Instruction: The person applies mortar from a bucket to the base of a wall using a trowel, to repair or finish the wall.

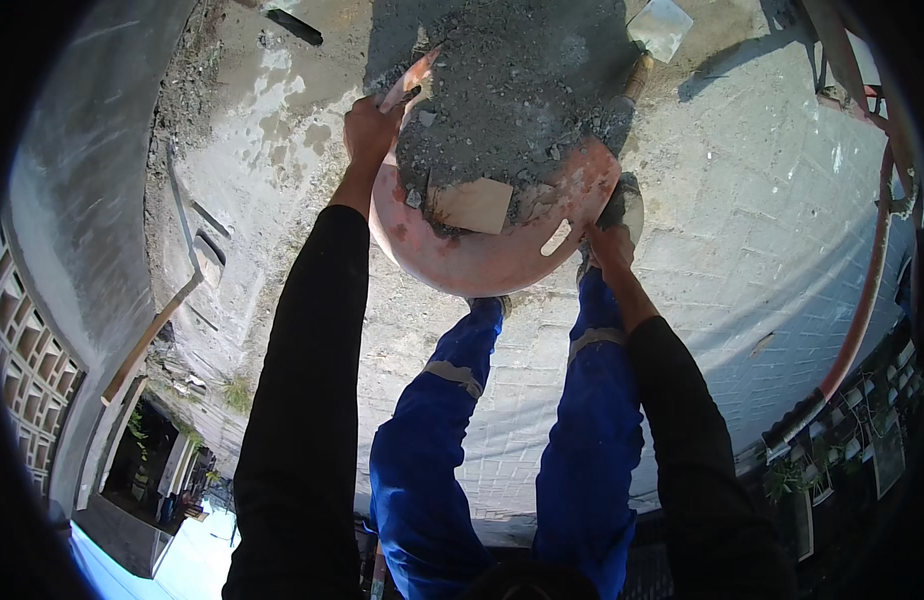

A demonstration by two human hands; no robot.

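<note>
A broad, curved pinkish-red piece with a wide rim [462, 262] arcs in front of my feet. It looks like the rim of a worn plastic tub, smeared with grey dirt. My left hand [370, 132] is closed around its left side, where a dark bit shows by the fingers. My right hand [610, 247] is at the outer right edge, beside an oval handle slot [556, 238]; its fingers are partly hidden. Grey rubble [502, 120] lies inside the curve and beyond it. A flat tan slab [472, 205] rests on the rubble within the curve.
A trowel-like tool with a pale square blade [661, 28] and wooden handle [638, 78] lies at the far right of the rubble. A long-handled tool [154, 340] is on the left by a grey wall [92, 170]. Reddish poles [866, 290] stand at right.
</note>
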